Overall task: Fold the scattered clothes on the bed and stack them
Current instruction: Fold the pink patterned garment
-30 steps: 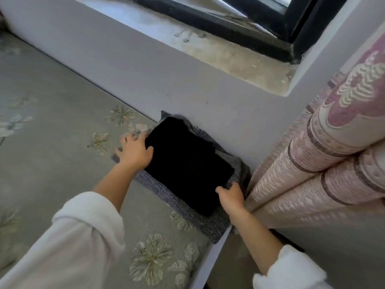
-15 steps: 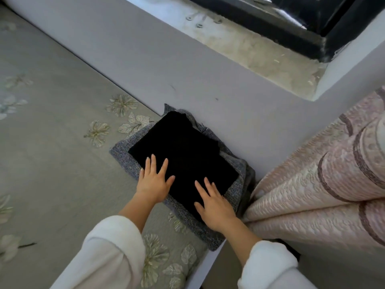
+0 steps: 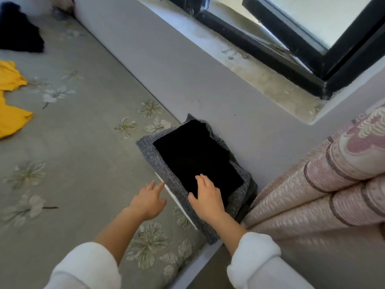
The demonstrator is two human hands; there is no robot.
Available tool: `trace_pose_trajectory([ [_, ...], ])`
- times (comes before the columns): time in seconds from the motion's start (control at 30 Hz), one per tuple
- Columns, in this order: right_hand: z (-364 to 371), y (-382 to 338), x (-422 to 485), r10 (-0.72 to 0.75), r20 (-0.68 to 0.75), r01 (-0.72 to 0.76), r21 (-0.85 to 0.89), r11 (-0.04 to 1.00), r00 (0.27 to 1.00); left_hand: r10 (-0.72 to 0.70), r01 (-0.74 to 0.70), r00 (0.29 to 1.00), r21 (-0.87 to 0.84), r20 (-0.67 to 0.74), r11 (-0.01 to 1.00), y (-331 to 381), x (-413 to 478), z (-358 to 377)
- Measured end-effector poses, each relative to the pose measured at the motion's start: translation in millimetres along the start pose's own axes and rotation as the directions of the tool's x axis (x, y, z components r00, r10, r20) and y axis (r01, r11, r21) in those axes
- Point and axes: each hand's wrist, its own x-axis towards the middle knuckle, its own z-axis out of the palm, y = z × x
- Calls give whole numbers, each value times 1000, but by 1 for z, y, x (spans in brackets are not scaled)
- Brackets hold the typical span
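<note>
Your stack sits at the near corner of the grey floral bed sheet (image 3: 73, 153), pushed up against the pale wall (image 3: 187, 80) and just beside the pink patterned curtain (image 3: 323, 184). It is made of a flat, black folded garment (image 3: 195, 155) lying on a wider, coarse grey woven folded garment (image 3: 163, 167), whose border shows around it. Your right hand (image 3: 208, 197) lies flat on the near end of the black piece, fingers straight and gripping nothing. Your left hand (image 3: 149, 202) is off the stack, relaxed with fingers spread, just beside the grey edge over the sheet; I cannot tell if it touches the bed. Two pieces look unfolded and well apart from the pile: a crumpled yellow garment (image 3: 12, 119) at the far left and a dark bundled garment (image 3: 18, 32) in the far corner, so the job seems roughly half done. Expect both to be light, limp and free of any stiffness; they will sag and bunch if you lift them by one point. Take the yellow one at two spread spots along a hem or the shoulders, so that it hangs flat. The black piece looks smooth, so it may slide on the rough grey weave if you nudge it sideways. Press down on it instead of pushing across.
</note>
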Motion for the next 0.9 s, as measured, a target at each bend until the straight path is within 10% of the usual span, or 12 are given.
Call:
trace_pose_trajectory([
  [0.5, 123, -197, -155, -322, 391, 381, -84, 921, 862, -486, 380, 863, -455, -141, 806, -161, -290, 92],
  [0.9, 268, -405, -354, -624, 581, 789, -52, 613, 523, -843, 528, 494, -696, -214, 486, -315, -570, 210],
])
